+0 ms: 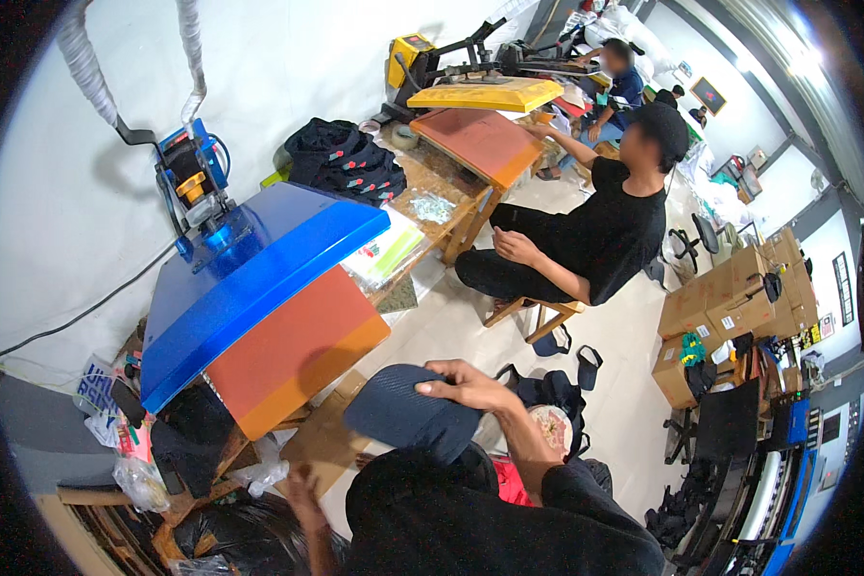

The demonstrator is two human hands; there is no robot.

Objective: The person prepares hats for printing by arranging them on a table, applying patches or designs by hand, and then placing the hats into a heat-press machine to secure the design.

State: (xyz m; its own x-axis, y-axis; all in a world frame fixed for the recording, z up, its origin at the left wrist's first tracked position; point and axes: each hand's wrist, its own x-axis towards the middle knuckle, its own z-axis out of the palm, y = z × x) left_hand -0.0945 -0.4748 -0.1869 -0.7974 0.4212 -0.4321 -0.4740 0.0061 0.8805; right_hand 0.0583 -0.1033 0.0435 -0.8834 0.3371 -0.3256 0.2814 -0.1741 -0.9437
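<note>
My right hand (470, 386) is closed on a dark cap (390, 408), thumb on top, its textured brim turned toward the heat press. My left hand (305, 501) is low beside my knee, slightly blurred, with its fingers stretched out and nothing seen in them. In front of me stands a blue heat press (269, 245), its upper plate raised and tilted over an orange-brown pad (302, 355). Nothing lies on the visible part of that pad. The cap is just off the pad's near right corner.
A co-worker in black sits on a wooden stool (547, 315) by a yellow heat press (487, 94). Dark caps are stacked (344, 161) on the wooden table between the presses. More caps (547, 394) lie on the floor at my right; cardboard boxes (715, 298) stand beyond.
</note>
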